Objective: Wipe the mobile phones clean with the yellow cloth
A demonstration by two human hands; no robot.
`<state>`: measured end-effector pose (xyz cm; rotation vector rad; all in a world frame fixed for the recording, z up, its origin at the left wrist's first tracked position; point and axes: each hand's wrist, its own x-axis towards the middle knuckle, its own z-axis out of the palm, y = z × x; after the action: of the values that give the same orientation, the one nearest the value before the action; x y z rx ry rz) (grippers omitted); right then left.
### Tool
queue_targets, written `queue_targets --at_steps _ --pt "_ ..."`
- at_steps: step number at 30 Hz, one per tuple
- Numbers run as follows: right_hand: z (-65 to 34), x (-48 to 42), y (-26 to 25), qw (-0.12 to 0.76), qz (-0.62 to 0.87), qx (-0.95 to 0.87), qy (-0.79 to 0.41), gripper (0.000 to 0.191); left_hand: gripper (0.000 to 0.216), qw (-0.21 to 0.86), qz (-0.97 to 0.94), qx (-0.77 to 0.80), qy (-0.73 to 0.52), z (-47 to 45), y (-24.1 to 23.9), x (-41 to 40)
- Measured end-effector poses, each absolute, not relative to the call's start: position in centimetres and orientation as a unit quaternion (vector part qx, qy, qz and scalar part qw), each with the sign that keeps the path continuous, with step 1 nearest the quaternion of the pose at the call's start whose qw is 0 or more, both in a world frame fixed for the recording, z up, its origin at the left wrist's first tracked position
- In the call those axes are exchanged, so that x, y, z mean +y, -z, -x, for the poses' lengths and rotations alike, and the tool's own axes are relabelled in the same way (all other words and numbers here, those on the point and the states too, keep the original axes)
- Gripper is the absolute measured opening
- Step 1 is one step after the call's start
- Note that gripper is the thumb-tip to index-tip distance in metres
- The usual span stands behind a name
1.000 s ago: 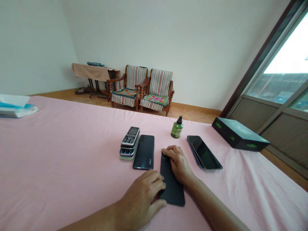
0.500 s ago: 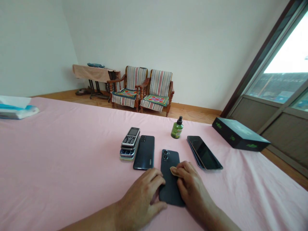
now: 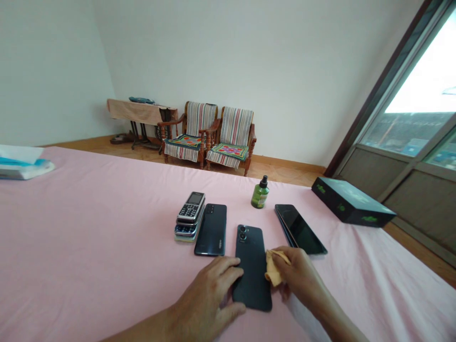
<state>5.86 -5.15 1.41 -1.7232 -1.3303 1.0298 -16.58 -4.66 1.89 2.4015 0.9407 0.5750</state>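
Observation:
A dark phone (image 3: pixel 250 259) lies face down on the pink cloth in front of me, its camera end away from me. My left hand (image 3: pixel 210 294) rests on its near left edge, fingers pressed against it. My right hand (image 3: pixel 297 278) is closed on a small yellow cloth (image 3: pixel 273 270) at the phone's right edge, lifted slightly off it.
Left of the phone lie another dark phone (image 3: pixel 212 229) and a stack of keypad phones (image 3: pixel 189 216). To the right are stacked dark phones (image 3: pixel 299 228), a green spray bottle (image 3: pixel 260 193) and a black box (image 3: pixel 351 205). A tissue pack (image 3: pixel 21 163) lies far left.
My right hand drew the yellow cloth from the phone's camera end down its back and off to its right edge. The left hand stayed in place.

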Motion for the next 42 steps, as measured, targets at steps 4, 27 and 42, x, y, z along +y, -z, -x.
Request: queue_targets --at_steps 4,27,42 --pt "-5.2 -5.4 -1.8 0.378 0.653 -0.471 -0.456 0.038 0.047 0.255 -0.879 0.341 -0.214 16.3 -2.2 -4.8" --pt "-6.1 -5.1 -1.3 0.428 0.65 -0.588 -0.221 0.032 0.048 0.241 -0.881 0.367 -0.175 16.1 -2.2 -5.4" --pt "-4.0 -5.9 -3.2 0.504 0.533 -0.544 -0.406 0.035 0.072 0.341 -0.836 0.348 -0.254 16.0 -3.3 -5.3"
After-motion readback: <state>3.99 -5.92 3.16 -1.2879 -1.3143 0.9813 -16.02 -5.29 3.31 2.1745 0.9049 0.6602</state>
